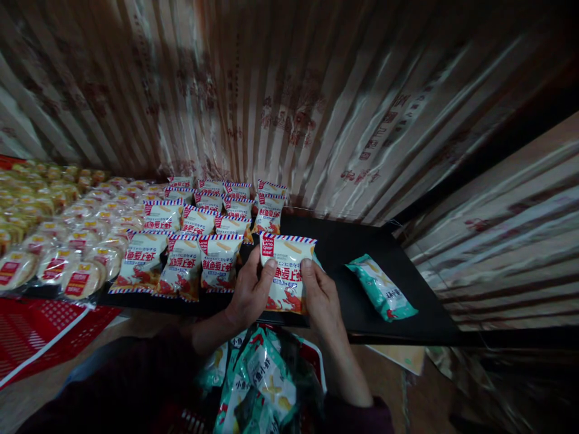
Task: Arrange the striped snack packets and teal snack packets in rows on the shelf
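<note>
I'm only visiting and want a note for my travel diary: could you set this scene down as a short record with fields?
Held: one snack bag with a striped top edge
Left fingers: gripping its left side
Right fingers: gripping its right side
To the left: rows of matching bags, then round wrapped snacks
To the right: a green bag on the black surface
Below: more green bags
Behind: printed curtain

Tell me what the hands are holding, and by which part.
The left hand and right hand hold a snack bag with a striped top, one hand at each side edge, thumbs on its front.
</note>
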`<move>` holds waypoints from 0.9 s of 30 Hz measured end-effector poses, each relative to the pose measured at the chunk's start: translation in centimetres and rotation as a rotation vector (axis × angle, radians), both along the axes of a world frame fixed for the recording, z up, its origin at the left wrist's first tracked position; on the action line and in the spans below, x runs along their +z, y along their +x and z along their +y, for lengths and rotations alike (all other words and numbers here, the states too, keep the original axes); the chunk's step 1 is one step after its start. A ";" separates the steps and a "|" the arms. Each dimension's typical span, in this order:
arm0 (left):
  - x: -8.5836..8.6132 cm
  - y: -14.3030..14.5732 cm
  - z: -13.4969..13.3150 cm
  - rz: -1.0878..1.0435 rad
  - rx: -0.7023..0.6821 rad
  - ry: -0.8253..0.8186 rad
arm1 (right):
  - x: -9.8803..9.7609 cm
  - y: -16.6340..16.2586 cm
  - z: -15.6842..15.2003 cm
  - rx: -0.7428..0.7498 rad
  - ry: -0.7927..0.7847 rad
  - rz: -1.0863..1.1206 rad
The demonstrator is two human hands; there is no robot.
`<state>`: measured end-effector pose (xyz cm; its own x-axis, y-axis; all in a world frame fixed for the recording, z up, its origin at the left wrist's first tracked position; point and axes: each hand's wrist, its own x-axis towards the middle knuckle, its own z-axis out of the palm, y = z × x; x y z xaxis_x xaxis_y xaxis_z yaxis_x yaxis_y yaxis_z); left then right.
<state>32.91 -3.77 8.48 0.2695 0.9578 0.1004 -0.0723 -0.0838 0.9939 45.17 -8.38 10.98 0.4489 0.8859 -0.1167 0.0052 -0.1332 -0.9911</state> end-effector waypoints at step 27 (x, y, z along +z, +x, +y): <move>0.4 0.5 0.1 0.170 0.194 0.430 | -0.7 0.5 0.4 -0.108 0.076 0.206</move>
